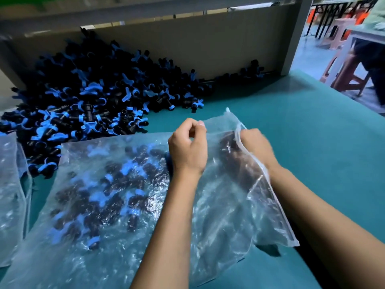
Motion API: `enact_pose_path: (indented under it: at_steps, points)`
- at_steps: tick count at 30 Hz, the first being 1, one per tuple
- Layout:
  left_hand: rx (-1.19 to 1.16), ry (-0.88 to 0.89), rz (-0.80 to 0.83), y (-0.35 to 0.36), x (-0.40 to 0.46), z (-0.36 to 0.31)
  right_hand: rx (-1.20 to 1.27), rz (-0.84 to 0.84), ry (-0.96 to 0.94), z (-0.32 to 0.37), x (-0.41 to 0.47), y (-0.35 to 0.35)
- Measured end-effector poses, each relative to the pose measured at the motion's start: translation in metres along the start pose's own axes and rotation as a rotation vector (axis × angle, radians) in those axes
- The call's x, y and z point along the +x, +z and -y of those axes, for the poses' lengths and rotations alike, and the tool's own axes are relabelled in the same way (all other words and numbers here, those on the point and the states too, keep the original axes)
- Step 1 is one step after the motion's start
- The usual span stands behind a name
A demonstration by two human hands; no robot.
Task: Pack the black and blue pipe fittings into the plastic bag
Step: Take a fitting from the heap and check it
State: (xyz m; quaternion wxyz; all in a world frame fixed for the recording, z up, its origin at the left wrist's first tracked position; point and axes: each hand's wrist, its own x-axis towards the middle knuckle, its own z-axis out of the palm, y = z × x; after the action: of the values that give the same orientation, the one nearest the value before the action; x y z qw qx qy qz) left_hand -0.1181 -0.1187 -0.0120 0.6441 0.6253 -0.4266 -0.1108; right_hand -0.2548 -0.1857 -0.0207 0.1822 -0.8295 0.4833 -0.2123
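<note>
left hand (188, 147) pinches plastic bag (116, 205) mouth | right hand (255, 146) likely grips edge | fittings (116, 184) inside

Clear bag (218, 205) — part-filled; fittings (93, 94) heaped behind

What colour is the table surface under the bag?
Teal green table surface, clearest in the head view.
</note>
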Motion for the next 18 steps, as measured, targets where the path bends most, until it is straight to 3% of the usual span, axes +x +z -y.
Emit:
enact_pose_path:
  at_steps: [1,3,8,11,14,18]
  points:
    - [0.026,-0.063,0.017,-0.002,0.002,0.006,-0.158,-0.095,0.019,0.0,0.004,-0.008]
    - [0.046,-0.149,0.036,-0.006,0.006,0.016,-0.203,-0.252,0.175,-0.012,0.012,-0.019]
    - [-0.05,-0.234,0.043,-0.009,0.013,0.016,0.11,-0.432,0.17,0.006,0.052,-0.035]
    - [-0.138,-0.242,0.028,-0.01,0.016,0.015,0.041,-0.213,-0.074,0.03,0.095,-0.028]
    - [-0.17,-0.257,0.013,-0.012,0.017,0.016,-0.328,0.158,-0.272,0.042,0.132,0.001]
    - [-0.198,-0.27,0.0,-0.011,0.018,0.015,-0.568,0.331,-0.358,0.036,0.163,0.029]
